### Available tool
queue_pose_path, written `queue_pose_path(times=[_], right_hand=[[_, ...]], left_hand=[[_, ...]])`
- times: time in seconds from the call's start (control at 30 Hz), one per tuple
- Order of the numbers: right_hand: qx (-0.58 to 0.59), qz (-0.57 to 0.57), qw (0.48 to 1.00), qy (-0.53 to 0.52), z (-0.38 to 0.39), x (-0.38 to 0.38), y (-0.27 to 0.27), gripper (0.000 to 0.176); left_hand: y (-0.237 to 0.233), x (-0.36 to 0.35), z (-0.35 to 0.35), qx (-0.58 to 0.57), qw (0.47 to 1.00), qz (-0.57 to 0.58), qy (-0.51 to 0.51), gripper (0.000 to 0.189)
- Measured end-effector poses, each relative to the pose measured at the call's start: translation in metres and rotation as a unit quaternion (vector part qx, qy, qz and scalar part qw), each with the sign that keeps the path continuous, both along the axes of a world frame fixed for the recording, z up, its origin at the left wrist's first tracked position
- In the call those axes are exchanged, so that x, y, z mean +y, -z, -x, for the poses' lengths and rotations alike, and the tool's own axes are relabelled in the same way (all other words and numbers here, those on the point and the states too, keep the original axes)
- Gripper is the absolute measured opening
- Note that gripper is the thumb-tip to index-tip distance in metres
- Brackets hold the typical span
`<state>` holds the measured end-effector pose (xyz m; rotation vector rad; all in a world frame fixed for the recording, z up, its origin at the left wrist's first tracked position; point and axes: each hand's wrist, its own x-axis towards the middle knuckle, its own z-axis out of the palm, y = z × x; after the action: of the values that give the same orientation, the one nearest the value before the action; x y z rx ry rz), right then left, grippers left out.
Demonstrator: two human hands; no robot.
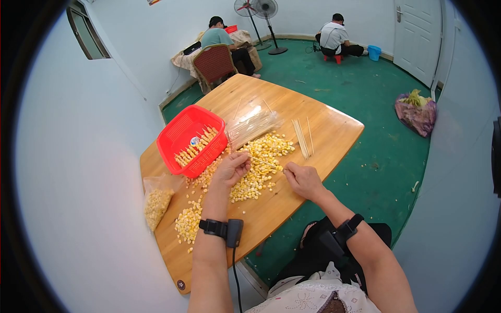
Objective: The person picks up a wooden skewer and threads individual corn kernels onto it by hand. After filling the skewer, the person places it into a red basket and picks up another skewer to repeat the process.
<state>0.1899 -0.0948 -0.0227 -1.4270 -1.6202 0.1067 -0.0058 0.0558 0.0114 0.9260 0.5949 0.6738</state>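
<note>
Over a spread of loose yellow kernels [253, 180] on the wooden table, my left hand [235, 168] is closed around the tip end of a thin skewer [265, 163]. My right hand [303, 180] pinches the skewer's other end near the table's edge. What sits on the skewer at my left fingers is too small to tell. Behind my left hand stands a red basket [171, 136] holding several filled skewers [197, 147]. A clear bag of bare skewers [254, 127] lies behind the kernels, and several loose skewers [301, 139] lie to its right.
A clear bag of pale kernels [158, 206] and a small kernel pile [189, 223] are at the table's left. Two people sit farther back, one on a red chair [214, 63], one beside a blue bucket [374, 52]. Fans [266, 21] stand behind; a purple bag [416, 115] lies right.
</note>
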Motion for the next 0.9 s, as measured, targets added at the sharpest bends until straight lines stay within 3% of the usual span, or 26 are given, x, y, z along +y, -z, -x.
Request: queue_pose_path(times=[0.27, 0.57, 0.87, 0.9], right_hand=[[0.011, -0.006, 1.000, 0.010, 0.000, 0.000, -0.001, 0.012], [0.013, -0.011, 1.000, 0.016, 0.000, 0.003, 0.002, 0.013], [0.018, -0.004, 0.999, 0.037, 0.001, 0.002, 0.002, 0.014], [0.020, -0.001, 0.999, 0.046, 0.001, 0.002, 0.003, 0.014]], left_hand=[[-0.001, -0.012, -0.016, 0.042, 0.998, -0.039, -0.006, 0.011], [0.002, -0.043, -0.045, 0.098, 0.992, -0.053, 0.054, 0.013], [-0.008, -0.034, -0.039, 0.137, 0.986, -0.098, -0.008, 0.017], [-0.005, -0.028, -0.035, 0.193, 0.956, -0.204, -0.083, 0.017]])
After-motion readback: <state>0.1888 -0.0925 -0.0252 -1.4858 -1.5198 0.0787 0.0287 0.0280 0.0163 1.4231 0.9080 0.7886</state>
